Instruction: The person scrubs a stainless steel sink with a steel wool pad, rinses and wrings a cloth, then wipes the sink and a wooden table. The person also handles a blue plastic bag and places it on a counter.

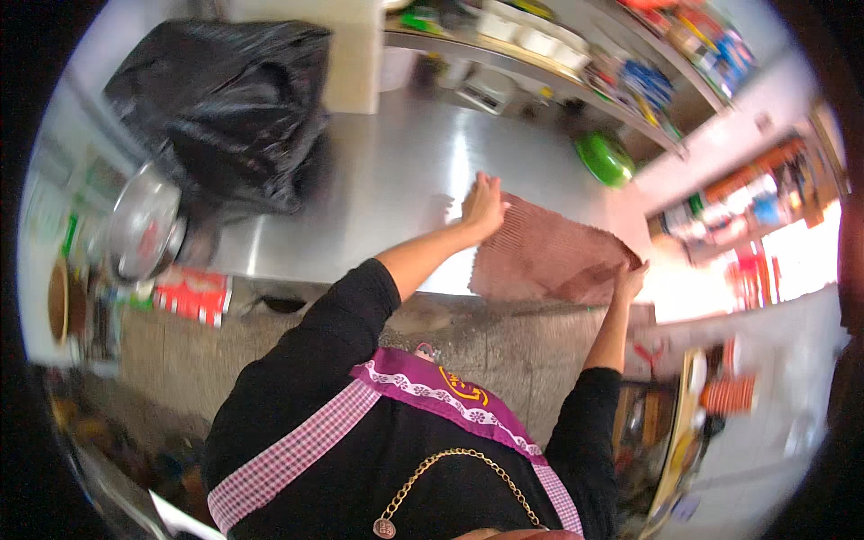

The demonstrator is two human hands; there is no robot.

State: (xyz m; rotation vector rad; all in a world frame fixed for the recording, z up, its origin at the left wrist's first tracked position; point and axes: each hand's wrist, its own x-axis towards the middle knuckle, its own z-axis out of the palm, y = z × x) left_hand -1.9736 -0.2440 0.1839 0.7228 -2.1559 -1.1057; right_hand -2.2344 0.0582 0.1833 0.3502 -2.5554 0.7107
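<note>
A brown ribbed cloth [540, 253] is stretched between my two hands over the right part of a stainless steel counter [398, 175]. My left hand [483, 208] grips its upper left corner, fingers pointing away from me. At the cloth's right end, my right hand [630, 280] pinches the edge, where the fabric folds over. The lower edge of the cloth reaches the counter's front edge. Whether its underside rests on the steel, I cannot tell.
A black plastic bag [236, 115] covers something bulky at the back left. Metal bowls [143, 226] stand at the left end. A green bowl [604, 159] sits at the back right, below a loaded shelf [553, 67]. A white kitchen scale [487, 89] stands at the back.
</note>
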